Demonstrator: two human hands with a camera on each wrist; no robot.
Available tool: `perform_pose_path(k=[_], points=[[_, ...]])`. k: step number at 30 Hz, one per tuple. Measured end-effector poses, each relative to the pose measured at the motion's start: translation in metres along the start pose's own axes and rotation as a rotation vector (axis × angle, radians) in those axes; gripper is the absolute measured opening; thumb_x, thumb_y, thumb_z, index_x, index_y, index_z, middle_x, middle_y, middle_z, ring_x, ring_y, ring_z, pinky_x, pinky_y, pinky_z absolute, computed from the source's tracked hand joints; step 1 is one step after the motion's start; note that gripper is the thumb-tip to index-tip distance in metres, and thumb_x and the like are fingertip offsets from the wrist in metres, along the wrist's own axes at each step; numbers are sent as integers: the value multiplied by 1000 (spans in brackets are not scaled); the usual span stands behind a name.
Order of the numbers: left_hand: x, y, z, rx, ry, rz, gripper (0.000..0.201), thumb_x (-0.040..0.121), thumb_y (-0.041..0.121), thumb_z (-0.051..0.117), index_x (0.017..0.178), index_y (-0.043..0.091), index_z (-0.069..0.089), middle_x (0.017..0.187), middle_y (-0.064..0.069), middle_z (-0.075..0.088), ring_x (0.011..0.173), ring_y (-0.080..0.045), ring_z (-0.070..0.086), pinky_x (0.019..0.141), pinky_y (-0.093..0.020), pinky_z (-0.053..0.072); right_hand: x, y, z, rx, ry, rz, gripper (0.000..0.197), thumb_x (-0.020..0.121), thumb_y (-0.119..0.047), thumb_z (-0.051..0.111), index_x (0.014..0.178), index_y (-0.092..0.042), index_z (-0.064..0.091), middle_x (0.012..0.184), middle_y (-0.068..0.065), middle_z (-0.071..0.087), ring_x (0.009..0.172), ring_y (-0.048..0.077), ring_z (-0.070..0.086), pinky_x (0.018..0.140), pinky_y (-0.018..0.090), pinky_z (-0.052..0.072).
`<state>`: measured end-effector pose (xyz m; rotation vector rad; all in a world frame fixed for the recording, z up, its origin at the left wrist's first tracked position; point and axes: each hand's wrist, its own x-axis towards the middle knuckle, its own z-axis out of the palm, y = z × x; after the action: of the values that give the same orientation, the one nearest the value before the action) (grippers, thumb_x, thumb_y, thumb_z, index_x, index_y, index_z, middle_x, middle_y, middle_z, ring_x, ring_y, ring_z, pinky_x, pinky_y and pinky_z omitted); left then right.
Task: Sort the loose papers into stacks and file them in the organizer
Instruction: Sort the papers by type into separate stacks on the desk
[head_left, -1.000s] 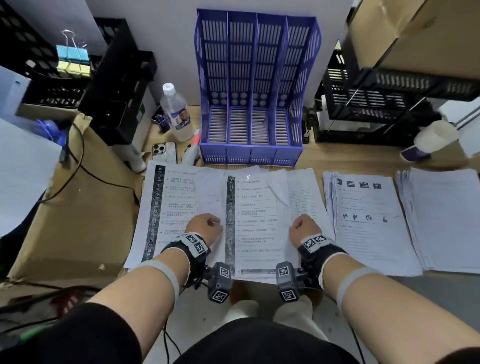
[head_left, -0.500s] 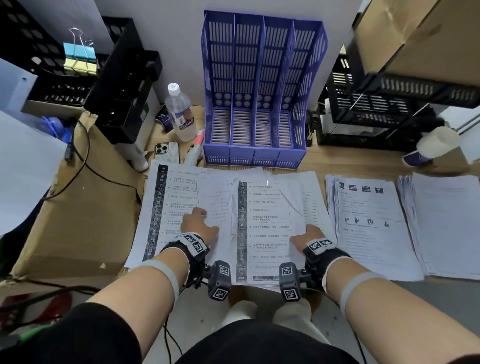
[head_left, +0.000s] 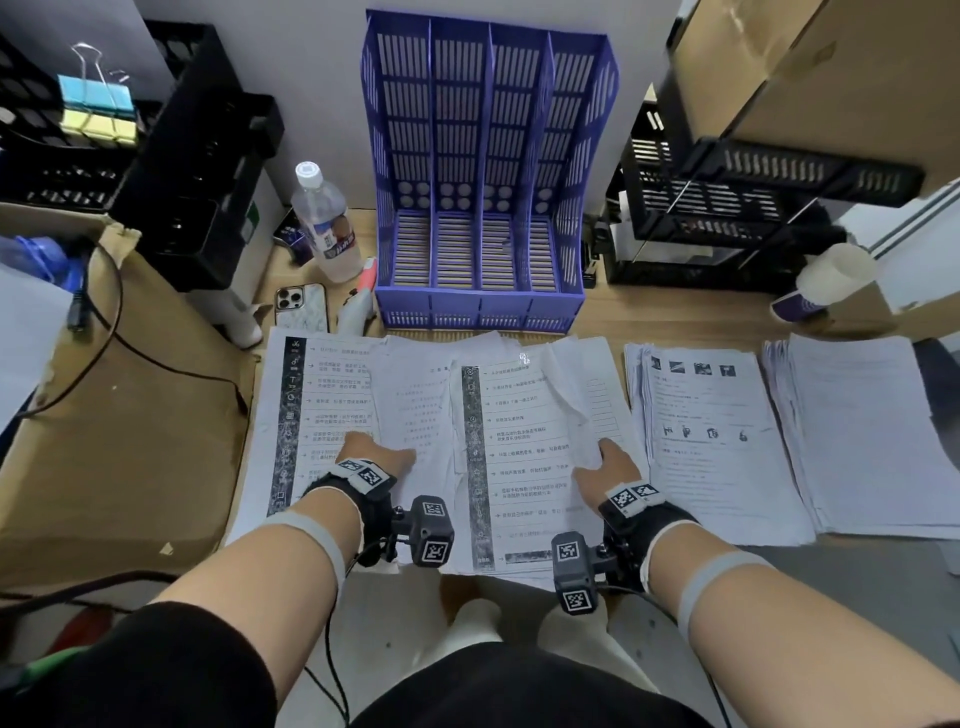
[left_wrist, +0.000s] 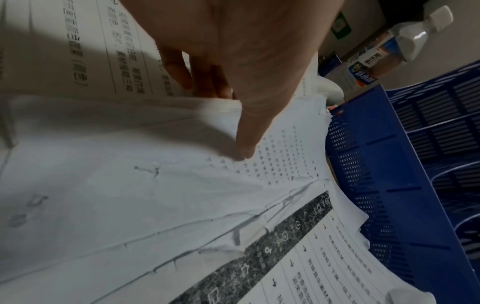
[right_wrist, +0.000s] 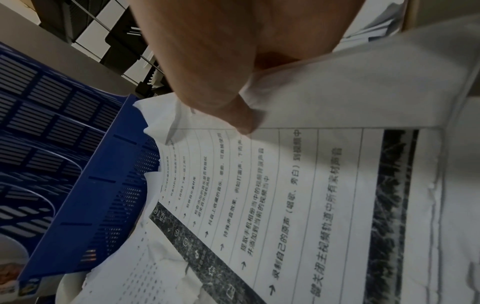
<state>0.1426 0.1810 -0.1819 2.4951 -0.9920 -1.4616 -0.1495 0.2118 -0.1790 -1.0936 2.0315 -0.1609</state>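
- Four slots of the blue organizer (head_left: 480, 171) stand empty at the desk's back edge.
- Loose papers (head_left: 426, 415) overlap (crumpled) along the front edge, beside two squared stacks (head_left: 717, 441).
- Left hand (head_left: 376, 454) pinches one sheet; right hand (head_left: 605, 462) pinches another's edge: pulling apart could tear or scatter them.

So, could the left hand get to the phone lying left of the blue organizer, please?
Probably yes: the phone lies flat past the papers with nothing between, but the left hand pinches a sheet, which it should release first.
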Motion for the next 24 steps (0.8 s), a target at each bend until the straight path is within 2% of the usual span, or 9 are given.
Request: perform_pose_path(k=[2, 4, 5, 7, 11, 14, 18, 22, 24], points=[[-2, -2, 1, -33, -9, 83, 46, 79, 22, 66, 119, 0, 61, 114, -19, 69, 101, -35, 67, 86, -41, 56, -1, 0, -5, 14, 23, -10, 5, 87, -11, 48, 82, -11, 46, 79, 8, 55, 71, 23, 52, 61, 29, 39], [-6, -3, 3, -94, -6, 130, 39, 87, 18, 64, 124, 4, 61, 123, -14, 66, 111, -34, 63, 93, -38, 52, -1, -1, -9, 5, 22, -8, 9, 88, -9, 46, 81, -12, 43, 77, 6, 52, 67, 20, 48, 56, 27, 35], [-8, -2, 5, -131, -7, 150, 39, 90, 17, 62, 127, 5, 58, 127, -13, 64, 115, -34, 60, 99, -40, 49, -1, -1, -12, 8, 13, -7, 3, 88, -8, 46, 87, -11, 45, 81, 8, 53, 68, 20, 49, 56, 27, 35], [-11, -3, 7, -184, -10, 182, 39, 92, 16, 59, 130, 8, 53, 130, -13, 61, 120, -34, 57, 105, -44, 45, 0, -2, -16, 26, 3, 11, 16, 88, -7, 46, 104, -8, 46, 93, 12, 57, 74, 23, 51, 57, 27, 37], [-15, -3, 5, -174, -1, 227, 43, 93, 10, 55, 136, 9, 48, 135, -12, 58, 124, -33, 54, 108, -45, 42, -3, -11, -22, 45, -38, 30, 40, 89, -9, 54, 127, -10, 41, 106, 10, 58, 88, 24, 52, 72, 29, 42], [-18, -1, 1, -167, -5, 247, 46, 94, 8, 52, 139, 11, 46, 137, -11, 57, 127, -33, 52, 109, -45, 41, 1, -15, -24, 24, -98, 22, 30, 88, -12, 59, 117, -3, 60, 114, 14, 66, 86, 23, 53, 78, 30, 44], [-27, 3, -3, -195, -14, 276, 46, 93, 8, 53, 139, 13, 47, 136, -8, 58, 124, -33, 54, 107, -49, 43, 6, -15, -26, 142, -137, 63, 33, 88, -16, 64, 120, -7, 63, 119, 13, 65, 92, 23, 54, 83, 32, 45], [-39, 4, -10, -269, -8, 323, 44, 92, 12, 56, 135, 23, 52, 125, 0, 63, 114, -31, 61, 99, -49, 49, 18, -15, -19, 182, -154, 47, 65, 78, -30, 70, 136, -9, 49, 134, 9, 58, 115, 30, 56, 95, 37, 44], [-44, 6, -18, -303, 18, 352, 43, 92, 13, 57, 133, 25, 53, 122, -1, 65, 107, -29, 64, 89, -42, 54, 21, -21, -18, 200, -181, 54, 60, 76, -28, 69, 129, -6, 51, 125, 8, 59, 110, 30, 56, 94, 38, 46]])
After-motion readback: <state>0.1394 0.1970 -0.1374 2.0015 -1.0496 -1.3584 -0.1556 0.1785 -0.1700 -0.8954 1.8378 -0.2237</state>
